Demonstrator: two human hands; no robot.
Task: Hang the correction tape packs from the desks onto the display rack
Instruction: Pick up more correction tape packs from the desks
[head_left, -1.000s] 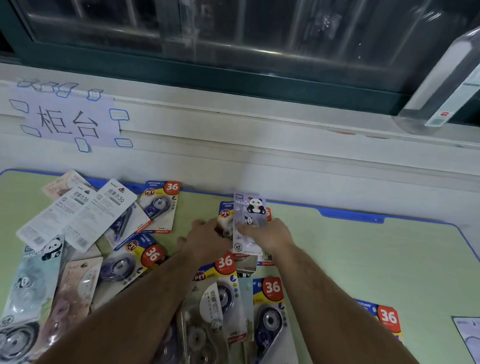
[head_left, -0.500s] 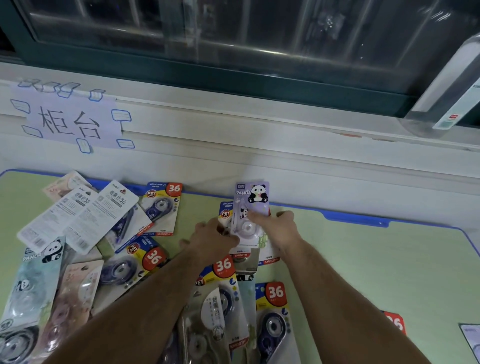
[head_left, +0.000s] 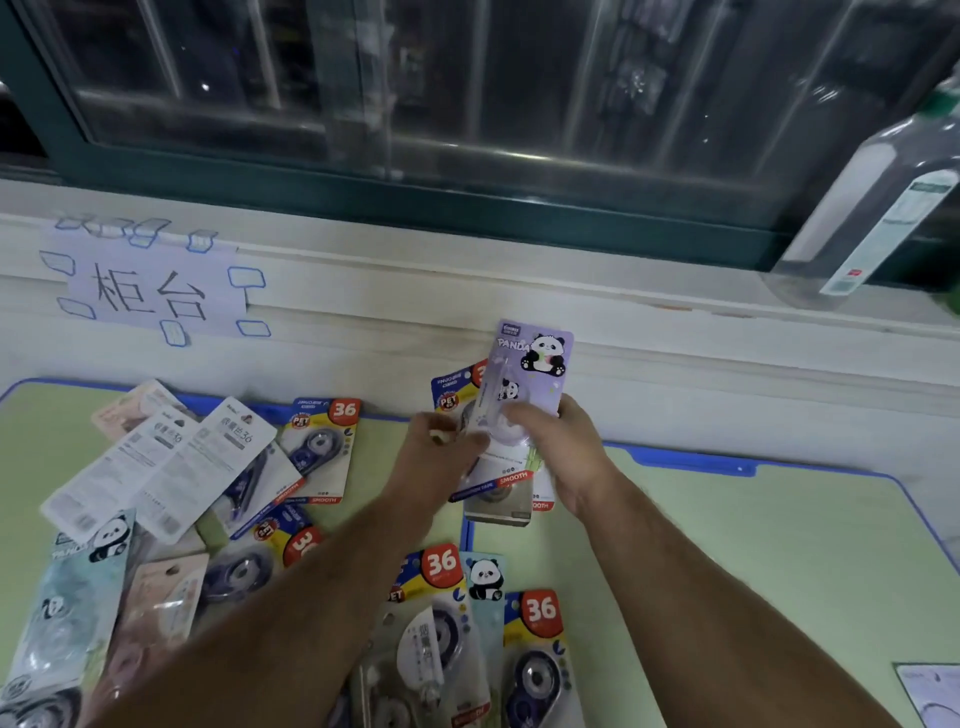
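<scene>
My right hand (head_left: 561, 452) grips a purple panda correction tape pack (head_left: 530, 369) by its lower part and holds it upright, lifted off the green desk (head_left: 753, 545). My left hand (head_left: 441, 457) pinches the lower left edge of the same pack, over a blue "36" pack (head_left: 457, 395) lying beneath. Several more packs lie scattered on the desk: a blue "36" pack (head_left: 322, 447), white-backed packs (head_left: 161, 467), a pale panda pack (head_left: 67, 597) and blue "36" packs (head_left: 535, 660) near my forearms. No display rack is in view.
A white wall with a taped paper sign (head_left: 150, 291) rises behind the desk, under a dark window frame (head_left: 415, 192). A clear plastic bottle (head_left: 872, 208) stands on the sill at the right. Another pack's corner (head_left: 930, 691) shows at the lower right.
My right hand has lifted the purple panda pack up off the pile and tilted it upright. My left hand has followed it up to its lower edge.
</scene>
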